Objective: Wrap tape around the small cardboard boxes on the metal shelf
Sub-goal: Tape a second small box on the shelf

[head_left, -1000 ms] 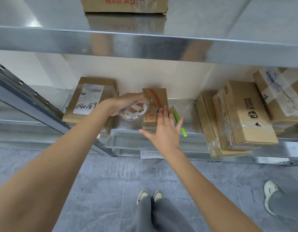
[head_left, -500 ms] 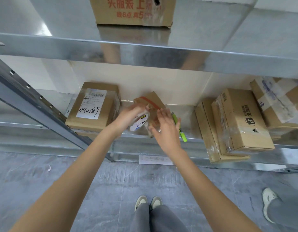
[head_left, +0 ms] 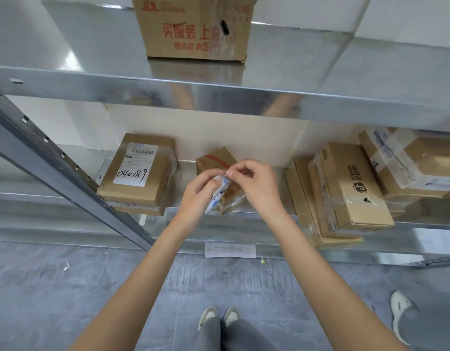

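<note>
Both hands meet at the centre of the frame, right over the small cardboard box (head_left: 218, 160) that sits on the lower metal shelf (head_left: 244, 224) against the back wall. The left hand (head_left: 199, 196) grips the tape roll (head_left: 218, 195), fingers curled round it with the thumb pressed on its rim, the roll held edge-on just in front of the box. The right hand (head_left: 254, 184) comes in from the right, thumb and forefinger pinched together at the top of the roll; whether a tape end sits between them is too small to tell. The little box carries a red stripe on its top and shows clear film along its lower front edge. Left of centre on the same shelf lies a labelled box (head_left: 137, 173), its white label handwritten 040189, well apart from the hands. To the right, a stack of flat boxes (head_left: 345, 191) leans out past the shelf lip, with a tape-wrapped box (head_left: 408, 160) behind at the right edge. Up top, a larger printed carton (head_left: 196, 29) stands on the upper shelf. Along the bottom of the frame are grey floor tiles (head_left: 67, 287), the person's own two shoes (head_left: 218, 317), and another person's shoe (head_left: 399, 307) at lower right.
</note>
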Available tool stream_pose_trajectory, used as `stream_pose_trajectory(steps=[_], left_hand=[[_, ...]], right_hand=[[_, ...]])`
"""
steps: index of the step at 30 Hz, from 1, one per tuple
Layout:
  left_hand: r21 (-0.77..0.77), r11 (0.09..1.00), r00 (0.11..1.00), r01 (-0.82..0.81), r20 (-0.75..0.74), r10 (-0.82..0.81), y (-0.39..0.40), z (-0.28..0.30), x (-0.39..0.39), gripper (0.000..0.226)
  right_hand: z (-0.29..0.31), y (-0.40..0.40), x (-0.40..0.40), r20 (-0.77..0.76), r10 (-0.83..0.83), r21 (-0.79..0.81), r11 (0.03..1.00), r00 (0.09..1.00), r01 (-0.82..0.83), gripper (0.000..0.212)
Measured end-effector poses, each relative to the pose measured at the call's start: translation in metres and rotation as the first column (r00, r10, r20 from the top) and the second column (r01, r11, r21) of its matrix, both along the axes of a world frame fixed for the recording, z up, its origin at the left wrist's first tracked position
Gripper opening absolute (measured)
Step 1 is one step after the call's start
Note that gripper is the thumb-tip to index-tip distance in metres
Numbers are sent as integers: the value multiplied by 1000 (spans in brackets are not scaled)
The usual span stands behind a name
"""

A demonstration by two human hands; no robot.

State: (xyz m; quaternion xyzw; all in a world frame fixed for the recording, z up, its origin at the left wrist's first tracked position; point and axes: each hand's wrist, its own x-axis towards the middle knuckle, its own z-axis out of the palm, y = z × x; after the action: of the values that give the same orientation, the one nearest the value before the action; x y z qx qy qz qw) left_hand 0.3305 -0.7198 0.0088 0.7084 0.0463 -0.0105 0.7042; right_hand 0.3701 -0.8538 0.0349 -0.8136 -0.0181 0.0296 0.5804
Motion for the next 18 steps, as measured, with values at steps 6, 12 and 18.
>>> stream_pose_trajectory(steps=[6,12,18], left_hand=[[-31,998,998,-49,39,50,-9,1,-7,35],[19,993,993,-113,-32,113,-15,-7,-13,17],[82,983,986,-164,43,161,-23,-2,-17,7]], right_hand=[[-1,6,-3,118,27,-156,988,993,-8,11],[-1,7,-8,114,-4,-123,992,993,18,13],[4,11,-19,-27,-115,123,985,993,118,15]])
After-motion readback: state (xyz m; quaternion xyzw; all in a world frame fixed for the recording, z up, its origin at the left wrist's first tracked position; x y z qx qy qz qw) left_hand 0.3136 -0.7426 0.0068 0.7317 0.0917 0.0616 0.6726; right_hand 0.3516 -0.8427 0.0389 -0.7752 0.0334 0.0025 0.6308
